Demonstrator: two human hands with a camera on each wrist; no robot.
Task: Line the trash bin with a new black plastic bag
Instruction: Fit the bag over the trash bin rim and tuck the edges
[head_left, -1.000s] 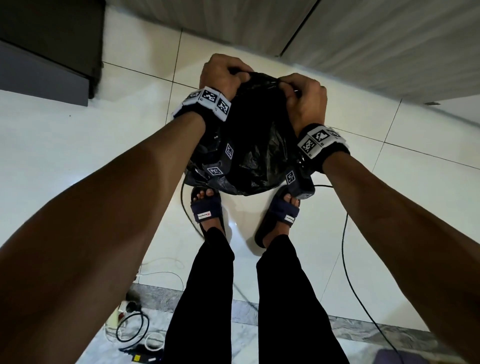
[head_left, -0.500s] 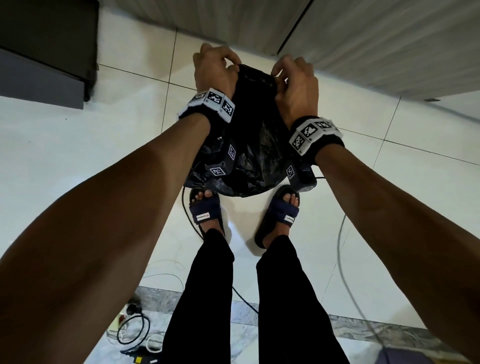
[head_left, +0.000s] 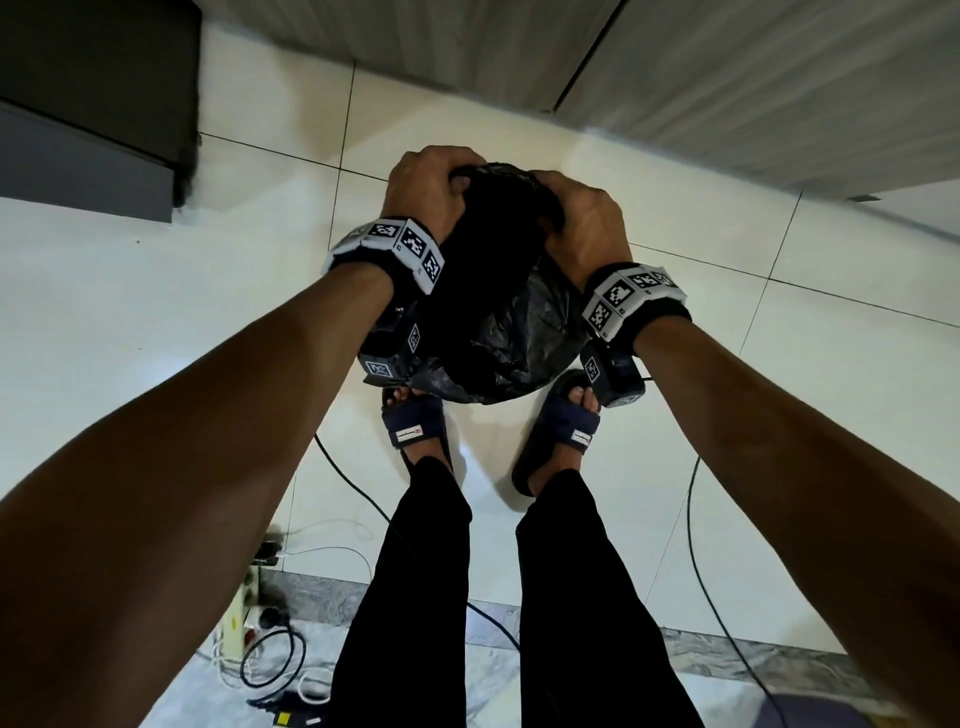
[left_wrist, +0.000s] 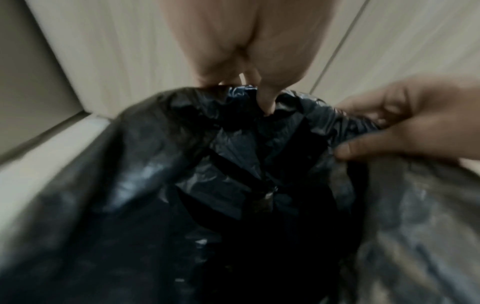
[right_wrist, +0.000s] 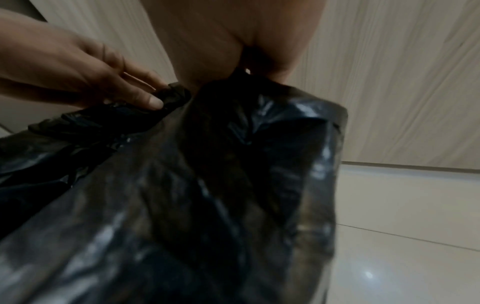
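Head view: both my hands are up in front of me, bunched on the top edge of the black plastic bag (head_left: 498, 332). Left hand (head_left: 431, 192) has its fingers curled into the gathered rim; right hand (head_left: 582, 223) does the same just beside it, with only a narrow strip of bag between the two grips. The rest of the bag hangs below my fingers, crumpled, above my sandalled feet (head_left: 415, 426) and the tiled floor (head_left: 156, 312).

Progress, my read: early. The bag is out and in hand, and I seem to be working the mouth apart. In the left wrist view there is a dark hollow under my fingers (left_wrist: 265, 100), so it may be partly open. Left to do: spread the mouth fully, drop the bag into the bin, fold the rim over the edge.

Hidden or unclear:
- No trash bin in any view. I cannot tell where it is.
- Both wrist views are motion-blurred; the right wrist view shows plastic below my fingers and the left hand's fingertips (right_wrist: 153, 100) on a folded edge, not much more.
- I cannot tell whether I hold one layer or both.
- The bag's bottom is bunched, so its full length is unreadable.
- Cables (head_left: 353, 483) trail on the floor behind my feet, near a power strip (head_left: 244, 608).
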